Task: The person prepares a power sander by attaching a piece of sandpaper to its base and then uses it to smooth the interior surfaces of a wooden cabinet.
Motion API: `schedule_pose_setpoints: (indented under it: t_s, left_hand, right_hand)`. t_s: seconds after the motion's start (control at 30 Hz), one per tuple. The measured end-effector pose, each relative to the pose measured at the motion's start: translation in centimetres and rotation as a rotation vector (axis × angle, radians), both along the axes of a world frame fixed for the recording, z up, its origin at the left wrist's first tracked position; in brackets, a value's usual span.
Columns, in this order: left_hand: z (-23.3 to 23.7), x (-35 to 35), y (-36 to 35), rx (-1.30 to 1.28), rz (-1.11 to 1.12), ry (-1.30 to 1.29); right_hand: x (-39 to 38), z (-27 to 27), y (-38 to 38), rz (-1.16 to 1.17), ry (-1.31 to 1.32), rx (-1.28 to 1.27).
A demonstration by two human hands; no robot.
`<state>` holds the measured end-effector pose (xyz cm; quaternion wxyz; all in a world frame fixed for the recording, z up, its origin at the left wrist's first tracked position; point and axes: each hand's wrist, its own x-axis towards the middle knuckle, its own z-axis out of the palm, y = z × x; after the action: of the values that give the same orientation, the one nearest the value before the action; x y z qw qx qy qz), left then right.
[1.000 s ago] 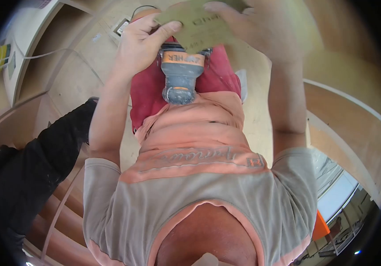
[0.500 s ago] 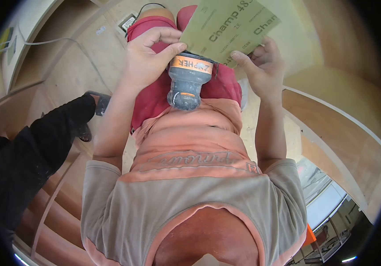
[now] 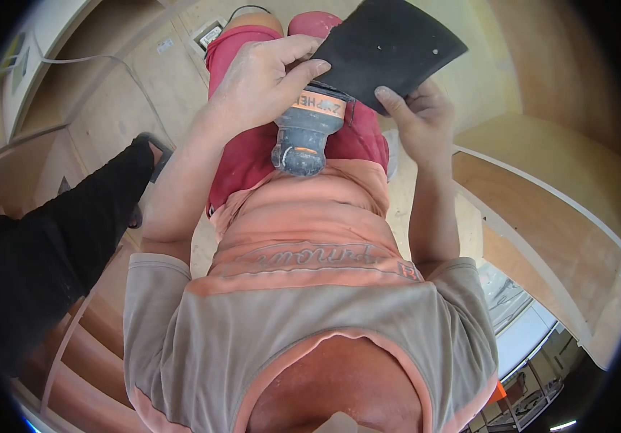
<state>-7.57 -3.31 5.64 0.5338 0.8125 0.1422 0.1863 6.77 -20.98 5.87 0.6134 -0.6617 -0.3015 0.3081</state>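
A sheet of sandpaper (image 3: 390, 54), its black side showing, is stretched between my two hands at the top centre. My left hand (image 3: 270, 79) pinches its left edge between thumb and fingers. At the lower right edge, my right hand (image 3: 418, 112) grips it with the thumb on the black face and the fingers behind. Below the sheet a dark power sander (image 3: 304, 137) with an orange band rests between my thighs, its pad end partly hidden by the sheet and my left hand.
Another person's black-clad leg (image 3: 72, 216) and sandaled foot are at the left. A pale cable (image 3: 101, 58) runs across the wooden surface behind. Curved wooden panels (image 3: 541, 195) stand on the right, and a small labelled box (image 3: 211, 33) is near my knee.
The sheet has been turned over, from its green printed side to its black side. My left hand has shifted slightly right and up with it.
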Motion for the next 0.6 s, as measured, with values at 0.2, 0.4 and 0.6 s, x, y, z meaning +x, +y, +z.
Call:
schedule_pose_setpoints:
  t_s: [0.2,0.4,0.6]
  left_hand:
    - [-1.2,0.4,0.9,0.115,0.019,0.066]
    - [-1.6,-0.2,1.9,0.032,-0.044,0.117]
    - [-1.0,-0.3,1.4,0.053,-0.015,0.172]
  right_hand:
    - [-0.5,-3.0,-1.2,-0.095,-0.077,-0.131]
    - [-1.4,-3.8,-1.4,-0.204,-0.174,0.057]
    - [-1.3,-3.4,-1.3,-0.196,-0.151,0.019]
